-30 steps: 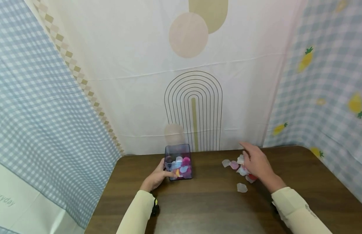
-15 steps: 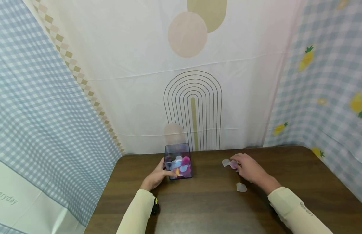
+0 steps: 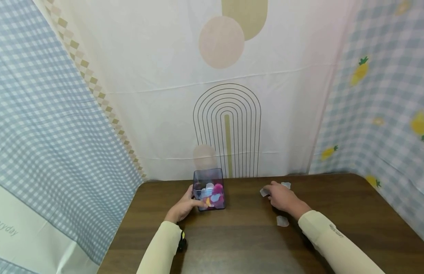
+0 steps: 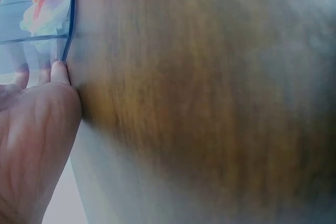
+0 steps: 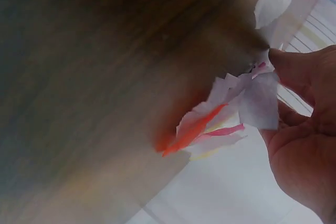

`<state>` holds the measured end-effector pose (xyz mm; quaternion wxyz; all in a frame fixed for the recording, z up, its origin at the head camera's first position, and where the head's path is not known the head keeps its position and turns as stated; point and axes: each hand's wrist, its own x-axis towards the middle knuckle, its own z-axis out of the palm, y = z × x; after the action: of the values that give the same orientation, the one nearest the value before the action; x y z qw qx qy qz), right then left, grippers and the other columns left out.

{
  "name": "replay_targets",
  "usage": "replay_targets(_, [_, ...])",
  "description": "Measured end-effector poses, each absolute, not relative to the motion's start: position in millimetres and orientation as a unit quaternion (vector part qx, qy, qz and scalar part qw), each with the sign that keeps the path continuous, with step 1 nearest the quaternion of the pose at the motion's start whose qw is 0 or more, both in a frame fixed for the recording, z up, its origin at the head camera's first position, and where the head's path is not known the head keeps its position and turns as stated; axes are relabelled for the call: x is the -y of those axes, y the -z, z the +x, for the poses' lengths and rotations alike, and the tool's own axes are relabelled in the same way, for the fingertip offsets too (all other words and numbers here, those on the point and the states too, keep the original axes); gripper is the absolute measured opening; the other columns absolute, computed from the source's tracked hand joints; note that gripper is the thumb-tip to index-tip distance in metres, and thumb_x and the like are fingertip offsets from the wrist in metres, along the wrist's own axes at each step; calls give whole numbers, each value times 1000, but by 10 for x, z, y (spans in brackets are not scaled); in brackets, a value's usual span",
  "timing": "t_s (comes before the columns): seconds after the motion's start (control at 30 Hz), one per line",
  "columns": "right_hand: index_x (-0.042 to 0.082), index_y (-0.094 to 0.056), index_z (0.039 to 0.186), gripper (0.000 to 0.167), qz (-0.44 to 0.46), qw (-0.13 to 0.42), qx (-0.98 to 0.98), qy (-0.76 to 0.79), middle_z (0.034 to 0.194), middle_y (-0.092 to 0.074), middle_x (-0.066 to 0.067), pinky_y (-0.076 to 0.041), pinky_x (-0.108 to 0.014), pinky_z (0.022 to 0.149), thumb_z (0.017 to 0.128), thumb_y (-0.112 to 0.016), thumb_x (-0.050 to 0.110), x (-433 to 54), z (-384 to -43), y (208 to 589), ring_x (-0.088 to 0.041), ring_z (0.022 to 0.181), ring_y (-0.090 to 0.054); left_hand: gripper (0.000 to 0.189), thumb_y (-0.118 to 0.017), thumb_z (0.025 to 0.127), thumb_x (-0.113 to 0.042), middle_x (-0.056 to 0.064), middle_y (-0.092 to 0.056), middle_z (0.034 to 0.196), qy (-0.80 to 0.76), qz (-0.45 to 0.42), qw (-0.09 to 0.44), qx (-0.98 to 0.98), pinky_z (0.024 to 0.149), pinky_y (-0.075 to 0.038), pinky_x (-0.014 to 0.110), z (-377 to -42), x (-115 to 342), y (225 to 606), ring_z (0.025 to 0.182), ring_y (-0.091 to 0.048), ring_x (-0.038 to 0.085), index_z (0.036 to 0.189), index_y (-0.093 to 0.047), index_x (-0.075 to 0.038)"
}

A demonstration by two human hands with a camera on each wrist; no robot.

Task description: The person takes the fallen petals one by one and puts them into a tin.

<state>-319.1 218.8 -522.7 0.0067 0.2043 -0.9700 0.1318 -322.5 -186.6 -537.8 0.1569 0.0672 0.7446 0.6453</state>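
At the table's far side, my left hand point(image 3: 182, 207) holds a see-through bluish box point(image 3: 208, 176) by its left side, the thumb over its near part. Inside it lie several petals point(image 3: 217, 188) in pink, white, blue and orange. Over to the right, my right hand point(image 3: 284, 198) grips a bunch of thin petals point(image 5: 210, 121), white, orange and pink, seen in the right wrist view. Just past its fingertips lies a whitish petal point(image 3: 264, 192). Another pale petal point(image 3: 286, 185) shows behind this hand, and one more white petal point(image 3: 282, 221) lies in front of it.
The dark wooden table point(image 3: 232, 236) ends at a hanging white cloth point(image 3: 164, 125) with printed arches. Blue checked cloths point(image 3: 75, 125) hang at both sides. A black wrist strap point(image 3: 181, 243) is on the left forearm.
My right hand has come down and swept left over the pile, and most of its petals are off the table. The left hand and the box have stayed in place.
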Motion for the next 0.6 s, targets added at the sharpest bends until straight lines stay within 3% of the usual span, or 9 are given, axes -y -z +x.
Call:
replay_targets(0.33, [8, -68, 105, 20, 189, 15, 976, -103, 98, -60, -9, -49, -35, 62, 90, -67, -6, -2159, -3214, 5229, -18, 75, -56, 97, -84, 80, -7, 18, -43, 157, -650, 59, 158, -741, 130, -26, 58, -3236, 1877, 5386, 141, -45, 34, 159, -29, -12])
replay_targets(0.6, [10, -63, 97, 18, 177, 27, 979, -102, 92, -56, -7, -48, -35, 60, 88, -68, -5, -2146, -3174, 5258, -19, 75, -54, 94, -84, 81, -6, 17, -44, 154, -646, 66, 159, -744, 125, -34, 51, -3238, 1874, 5389, 137, -47, 31, 157, -30, -13])
